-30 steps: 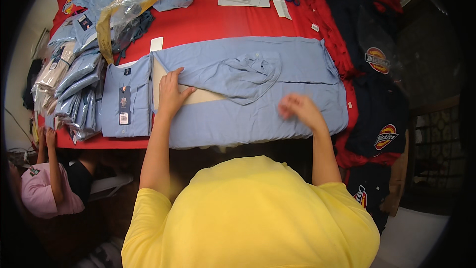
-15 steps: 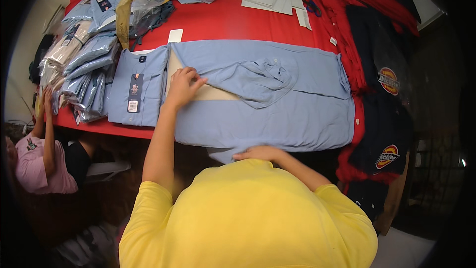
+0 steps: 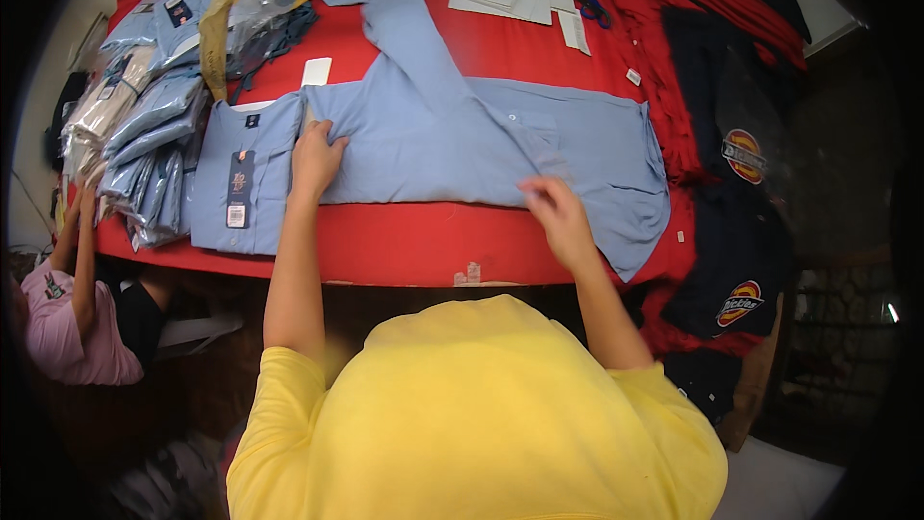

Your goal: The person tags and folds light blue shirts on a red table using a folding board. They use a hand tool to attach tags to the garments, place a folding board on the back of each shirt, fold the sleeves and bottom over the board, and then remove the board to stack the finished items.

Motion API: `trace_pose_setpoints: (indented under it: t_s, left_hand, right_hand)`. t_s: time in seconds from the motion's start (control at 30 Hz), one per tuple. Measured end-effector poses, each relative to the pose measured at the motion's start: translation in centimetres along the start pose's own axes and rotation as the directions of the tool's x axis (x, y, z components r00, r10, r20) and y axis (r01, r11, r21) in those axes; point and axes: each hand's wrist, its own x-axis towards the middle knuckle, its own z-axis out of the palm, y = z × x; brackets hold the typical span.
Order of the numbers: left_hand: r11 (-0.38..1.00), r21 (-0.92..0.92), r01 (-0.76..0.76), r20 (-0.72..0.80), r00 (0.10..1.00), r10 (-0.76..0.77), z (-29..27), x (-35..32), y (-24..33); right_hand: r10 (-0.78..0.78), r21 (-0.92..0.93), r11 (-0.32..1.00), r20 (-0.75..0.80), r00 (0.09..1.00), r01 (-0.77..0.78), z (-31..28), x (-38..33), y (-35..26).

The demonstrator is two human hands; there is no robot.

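Blue shirt point(image 3: 462, 149) mid-fold near the worktop point(image 3: 404, 246) front edge, left hand point(image 3: 316, 156) clamped on its collar end, right hand point(image 3: 558, 217) pinching the lower hem; sleeve wants tucking.

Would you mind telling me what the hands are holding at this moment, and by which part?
Both hold the light blue cotton shirt: left hand presses its collar end, right hand pinches its lower edge near the middle.
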Motion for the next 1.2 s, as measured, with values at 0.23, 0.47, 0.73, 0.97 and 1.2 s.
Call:
trace_pose_setpoints:
  t_s: [0.23, 0.47, 0.73, 0.97, 1.2]
  left_hand:
    - [0.957, 0.115, -0.265, -0.299, 0.91, 0.288, 2.8, 0.2, 2.2]
    - [0.983, 0.078, -0.165, -0.391, 0.902, 0.183, 5.0, 0.8, 1.0]
    - [0.986, 0.102, -0.131, -0.464, 0.87, 0.164, 5.0, 2.2, -0.2]
    - [0.99, 0.14, -0.01, -0.412, 0.909, 0.067, 4.5, 1.7, 0.9]
    - [0.994, 0.069, -0.088, -0.454, 0.884, 0.109, 5.0, 1.8, 0.6]
  right_hand:
    - [-0.046, -0.679, 0.668, -0.445, 0.894, -0.303, -4.0, -11.9, 9.4]
    - [-0.227, -0.588, 0.793, -0.527, 0.819, -0.159, -15.9, 0.5, 10.3]
    - [-0.411, -0.824, 0.557, -0.384, 0.827, -0.106, -17.1, 14.3, 13.1]
    - [-0.247, -0.836, 0.548, -0.122, 0.961, 0.035, -8.1, 9.5, 12.5]
    - [-0.077, -0.678, 0.723, -0.268, 0.96, -0.131, -11.6, 11.3, 15.2]
